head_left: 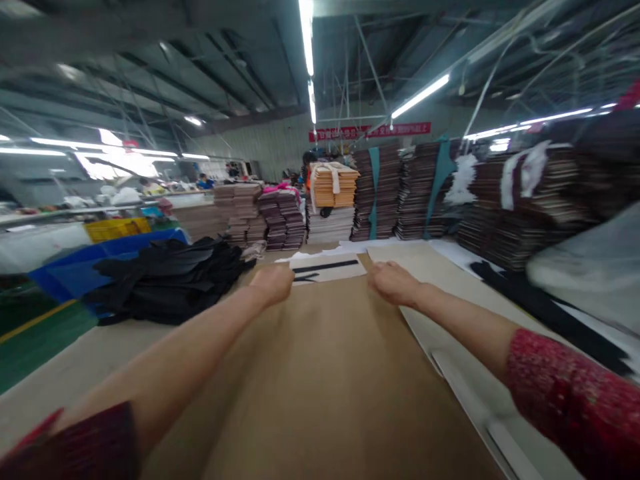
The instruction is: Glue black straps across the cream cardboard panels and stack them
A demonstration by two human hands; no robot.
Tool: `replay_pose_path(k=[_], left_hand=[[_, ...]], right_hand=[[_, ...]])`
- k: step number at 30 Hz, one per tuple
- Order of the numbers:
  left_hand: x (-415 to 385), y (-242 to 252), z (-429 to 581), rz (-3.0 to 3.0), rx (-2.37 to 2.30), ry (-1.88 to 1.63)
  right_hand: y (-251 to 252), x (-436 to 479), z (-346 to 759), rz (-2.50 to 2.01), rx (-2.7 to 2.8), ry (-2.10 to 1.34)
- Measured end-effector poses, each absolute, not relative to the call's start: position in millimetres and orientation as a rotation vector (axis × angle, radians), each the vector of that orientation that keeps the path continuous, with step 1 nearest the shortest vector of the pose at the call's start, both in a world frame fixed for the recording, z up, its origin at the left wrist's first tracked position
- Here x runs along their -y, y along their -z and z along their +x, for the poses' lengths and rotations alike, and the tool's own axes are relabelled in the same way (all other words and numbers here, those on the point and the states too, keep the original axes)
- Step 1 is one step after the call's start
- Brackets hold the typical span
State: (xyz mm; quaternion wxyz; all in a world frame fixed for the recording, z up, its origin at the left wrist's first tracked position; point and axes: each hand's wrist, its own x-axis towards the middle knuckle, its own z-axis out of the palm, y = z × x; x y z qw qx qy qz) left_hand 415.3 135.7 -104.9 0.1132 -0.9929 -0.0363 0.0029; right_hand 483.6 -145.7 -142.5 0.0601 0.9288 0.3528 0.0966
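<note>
A broad brown sheet, fabric or paper, stretches from the bottom of the view up to my two hands. My left hand is closed on its far left corner. At the far right corner, my right hand is likewise closed, knuckles up. My thumbs and fingertips are mostly hidden. Between the hands, just past the sheet's far edge, lies a white piece with black strips on it. Under and around the sheet is a pale table surface.
A heap of black cut pieces lies at the left, beside a blue bin. Tall stacks of brown pieces line the back. At the right are a long black strip and a translucent plastic bag.
</note>
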Motion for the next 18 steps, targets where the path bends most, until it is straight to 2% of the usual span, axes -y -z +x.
replay_pose_path(k=[3,6,9,11,15,18], left_hand=[[-88.6,92.4,366.6,-2.907,-0.067,-0.005],[-29.9,100.6,300.9,-2.995,-0.404,-0.112],[33.4,123.8,232.4,-3.159,-0.667,-0.386],[73.7,141.7,198.5,-3.221,-0.827,-0.518],[138.9,170.9,168.1,-3.378,-1.111,-0.519],[167.7,185.1,163.1,-3.431,-0.91,-0.428]], right_hand=[[113.5,240.5,415.3,2.849,-0.936,-0.38],[108.9,347.9,341.6,3.051,-0.583,-0.618],[137.4,445.2,280.9,3.393,0.002,-0.816],[167.5,491.9,255.1,3.446,0.229,-0.877],[224.3,527.2,231.7,3.494,0.097,-0.762],[252.7,519.7,224.7,3.502,-0.02,-0.702]])
